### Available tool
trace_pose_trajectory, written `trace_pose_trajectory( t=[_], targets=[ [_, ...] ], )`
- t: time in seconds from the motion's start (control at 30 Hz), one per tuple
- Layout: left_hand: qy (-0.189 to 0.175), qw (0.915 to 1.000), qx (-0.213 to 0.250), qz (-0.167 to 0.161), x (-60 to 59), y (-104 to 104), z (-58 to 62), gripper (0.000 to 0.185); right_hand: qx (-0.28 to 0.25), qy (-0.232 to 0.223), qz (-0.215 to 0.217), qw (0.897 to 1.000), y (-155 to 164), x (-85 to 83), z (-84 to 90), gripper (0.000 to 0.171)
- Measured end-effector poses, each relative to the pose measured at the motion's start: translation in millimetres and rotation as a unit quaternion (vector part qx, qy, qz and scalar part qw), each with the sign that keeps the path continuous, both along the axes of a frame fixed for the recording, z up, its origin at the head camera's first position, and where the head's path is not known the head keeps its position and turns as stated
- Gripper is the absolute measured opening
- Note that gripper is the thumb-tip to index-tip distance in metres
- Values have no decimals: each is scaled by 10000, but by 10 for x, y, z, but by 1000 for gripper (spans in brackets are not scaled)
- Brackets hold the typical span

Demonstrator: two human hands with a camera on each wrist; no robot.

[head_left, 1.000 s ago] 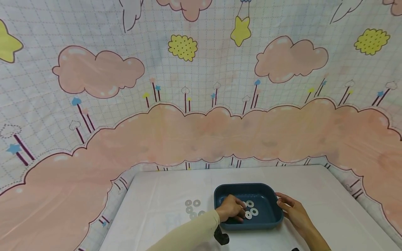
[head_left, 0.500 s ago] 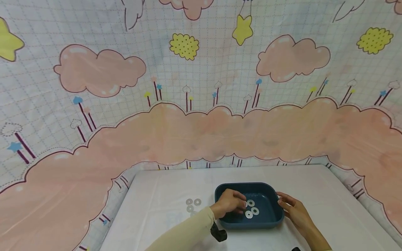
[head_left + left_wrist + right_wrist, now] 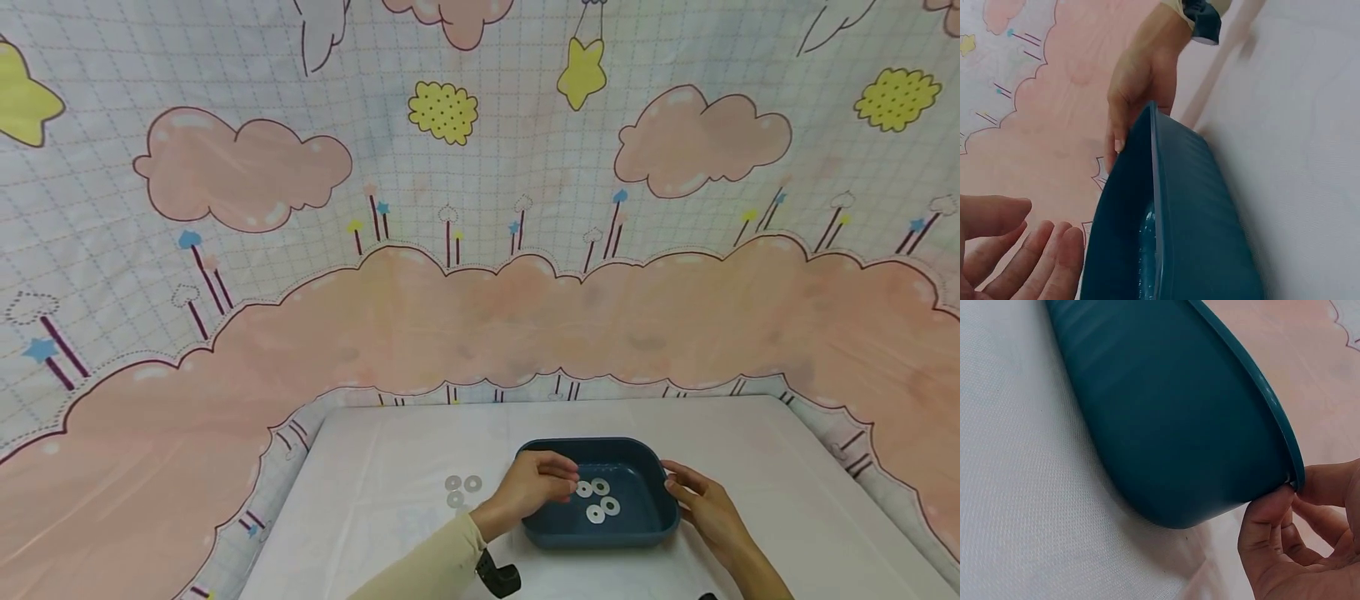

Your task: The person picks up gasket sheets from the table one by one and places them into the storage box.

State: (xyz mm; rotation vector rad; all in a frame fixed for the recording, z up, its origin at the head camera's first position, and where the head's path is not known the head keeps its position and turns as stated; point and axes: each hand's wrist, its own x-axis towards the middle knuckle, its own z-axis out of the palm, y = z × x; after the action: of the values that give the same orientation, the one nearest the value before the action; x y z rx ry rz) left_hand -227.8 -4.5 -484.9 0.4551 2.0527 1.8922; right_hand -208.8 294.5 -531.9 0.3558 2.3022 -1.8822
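Note:
A dark blue plastic tub (image 3: 622, 537) with rounded corners stands on the white table, and several flat metal washers (image 3: 611, 506) lie on its floor. Over the tub's left side is my left hand (image 3: 528, 483), its fingers extended and nothing between them; the left wrist view shows those fingers (image 3: 1063, 262) beside the rim, apart from the thumb. At the tub's right end my right hand (image 3: 705, 508) grips the rim. The right wrist view has its thumb and a finger (image 3: 1266, 512) pinching that edge from both sides.
Left of the tub several more washers (image 3: 472, 483) lie on the white tabletop (image 3: 390, 450), partly hidden by the left forearm. A cloth printed with clouds and stars (image 3: 480, 325) hangs behind the table. Black devices sit at the wrists.
My left hand has drawn back left and up from the washers in the tub, its fingers straightening. My right hand stays at the tub's right rim.

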Motion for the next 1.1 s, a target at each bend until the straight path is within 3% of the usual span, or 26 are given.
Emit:
trace_pose_trajectory(
  t=[0.33,0.57,0.83,1.1],
  targets=[
    [256,9991,341,12,130,-291,104,25,-11,-33,-16,10000,-6,9,11,54],
    [515,9979,312,250,153,-593,147,31,8,-4,-20,10000,-8,3,21,54],
    [775,9914,10,1052,176,-954,121,31,17,-64,-31,10000,-19,7,35,54],
    [985,9759,-680,1823,150,-1299,-69,28,-13,-50,-4,10000,-15,4,42,54]
  ],
)
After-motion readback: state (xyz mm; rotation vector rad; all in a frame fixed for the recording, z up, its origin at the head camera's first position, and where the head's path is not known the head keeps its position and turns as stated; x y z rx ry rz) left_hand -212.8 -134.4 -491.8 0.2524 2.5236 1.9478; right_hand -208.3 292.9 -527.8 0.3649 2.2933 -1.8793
